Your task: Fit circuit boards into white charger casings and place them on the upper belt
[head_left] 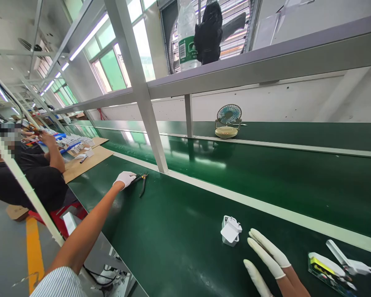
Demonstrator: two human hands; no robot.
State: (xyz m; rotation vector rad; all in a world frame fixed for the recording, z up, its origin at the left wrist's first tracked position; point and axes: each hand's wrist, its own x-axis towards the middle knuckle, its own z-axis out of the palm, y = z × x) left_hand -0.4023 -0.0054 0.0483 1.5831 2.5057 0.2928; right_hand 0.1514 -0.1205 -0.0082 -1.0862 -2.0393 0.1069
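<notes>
My left hand [125, 179], in white finger coverings, is stretched far out over the green bench. Its fingers are closed around one dark handle of a pair of pliers [144, 178]; the other handle points toward me. My right hand [270, 262], with pale finger covers, hovers low at the front right. Its fingers are spread and hold nothing. Just left of those fingertips stands a small white plastic box [231, 231] with its lid tilted; its inside is mostly hidden.
A green, yellow and white item with a metal lever [336, 264] lies at the right. A small fan [228, 119] stands on the far belt. A frame post [145, 99] rises from the bench. At left, a co-worker [24, 173] sits by cardboard [88, 161] with several white parts.
</notes>
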